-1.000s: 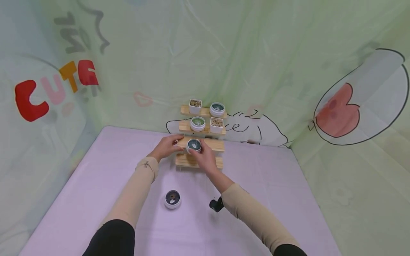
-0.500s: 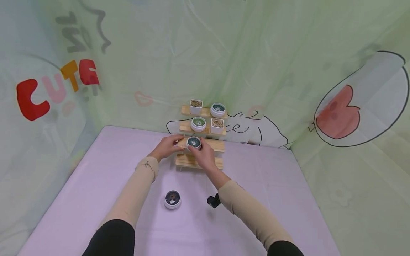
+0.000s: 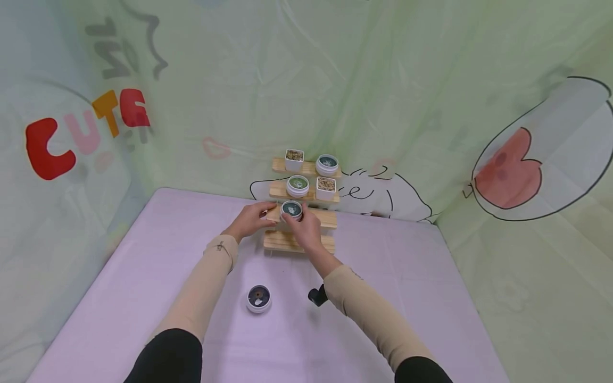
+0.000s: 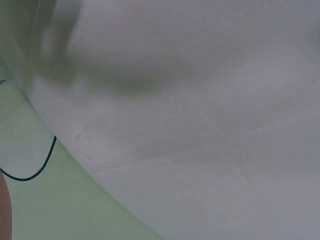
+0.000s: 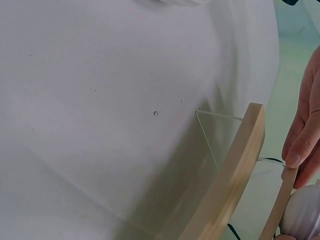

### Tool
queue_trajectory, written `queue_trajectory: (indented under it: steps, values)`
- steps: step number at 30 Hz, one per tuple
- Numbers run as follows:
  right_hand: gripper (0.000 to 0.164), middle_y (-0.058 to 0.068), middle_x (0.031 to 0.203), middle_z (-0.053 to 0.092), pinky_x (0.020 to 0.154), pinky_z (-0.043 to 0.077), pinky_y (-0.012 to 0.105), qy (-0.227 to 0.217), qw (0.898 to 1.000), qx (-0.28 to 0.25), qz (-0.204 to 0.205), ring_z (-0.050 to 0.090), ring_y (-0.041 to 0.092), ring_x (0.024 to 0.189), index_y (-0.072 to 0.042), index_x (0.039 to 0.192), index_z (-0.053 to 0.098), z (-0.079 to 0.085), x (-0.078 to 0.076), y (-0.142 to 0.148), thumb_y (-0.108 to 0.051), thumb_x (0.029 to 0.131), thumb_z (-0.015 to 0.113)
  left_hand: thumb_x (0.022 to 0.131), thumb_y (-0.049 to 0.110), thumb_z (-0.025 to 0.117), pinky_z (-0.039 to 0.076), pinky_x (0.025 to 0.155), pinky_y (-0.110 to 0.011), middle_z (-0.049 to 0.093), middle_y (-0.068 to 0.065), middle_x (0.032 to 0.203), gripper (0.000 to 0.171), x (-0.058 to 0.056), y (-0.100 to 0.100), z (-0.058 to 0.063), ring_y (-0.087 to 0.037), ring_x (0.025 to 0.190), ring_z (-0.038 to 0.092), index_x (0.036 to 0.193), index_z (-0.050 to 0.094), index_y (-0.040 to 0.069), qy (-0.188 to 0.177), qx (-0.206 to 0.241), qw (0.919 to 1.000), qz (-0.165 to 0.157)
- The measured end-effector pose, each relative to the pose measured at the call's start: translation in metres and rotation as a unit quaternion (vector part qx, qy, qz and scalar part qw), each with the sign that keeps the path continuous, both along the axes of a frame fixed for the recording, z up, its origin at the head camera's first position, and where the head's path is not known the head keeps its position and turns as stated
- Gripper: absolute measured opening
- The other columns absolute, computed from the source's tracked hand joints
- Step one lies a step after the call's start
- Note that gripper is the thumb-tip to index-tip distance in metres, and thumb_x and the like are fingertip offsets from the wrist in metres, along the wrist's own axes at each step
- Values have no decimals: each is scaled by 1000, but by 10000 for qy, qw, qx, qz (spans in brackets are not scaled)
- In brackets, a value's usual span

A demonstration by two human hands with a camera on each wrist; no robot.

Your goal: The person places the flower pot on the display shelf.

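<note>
In the head view my right hand (image 3: 308,227) holds a small round white pot (image 3: 291,207) with a dark teal top, thumb and fingers at its side. The pot is at the left part of the second-lowest plank (image 3: 323,217) of a stepped wooden rack. My left hand (image 3: 249,219) pinches that plank's left end. In the right wrist view, the left hand (image 5: 306,125) has its thumb on the plank end, beside the white pot (image 5: 302,212). Whether the pot's base touches the wood is hidden. The left wrist view shows mostly cloth (image 4: 200,110).
Two upper planks bear a square pot (image 3: 294,159) and round pot (image 3: 328,165), then a green-topped round pot (image 3: 298,185) and square pot (image 3: 326,187). The lowest plank (image 3: 282,242) is nearer. Another round pot (image 3: 259,298) stands on the lilac cloth (image 3: 364,330).
The right hand and the round pot have shifted slightly away from me, farther back over the plank. The left hand keeps its place at the plank's end.
</note>
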State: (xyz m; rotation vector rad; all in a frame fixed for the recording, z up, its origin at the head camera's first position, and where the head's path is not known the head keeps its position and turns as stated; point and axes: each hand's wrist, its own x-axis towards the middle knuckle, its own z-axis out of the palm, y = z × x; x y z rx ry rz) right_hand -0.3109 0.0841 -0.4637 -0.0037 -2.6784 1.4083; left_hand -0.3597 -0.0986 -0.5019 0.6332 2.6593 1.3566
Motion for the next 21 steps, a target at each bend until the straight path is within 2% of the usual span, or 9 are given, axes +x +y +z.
queue_trajectory:
  steps: [7,21]
  values:
    - [79,22,140,51,110,44,38,-103,9999,88,-96,51,30,128,4,148,36,0,-2,0,-35,90,72,87,12,75,45,110,-36,50,-18,143,59,0,0,0,-32,131,49,139,51,-1,74,-19,10000,-15]
    - [79,22,142,49,111,43,38,-75,9999,108,-79,50,30,129,3,148,35,-2,-4,0,-35,90,72,88,13,74,44,111,-36,49,-17,144,59,1,1,1,-30,132,48,140,51,1,-3,-84,9999,59]
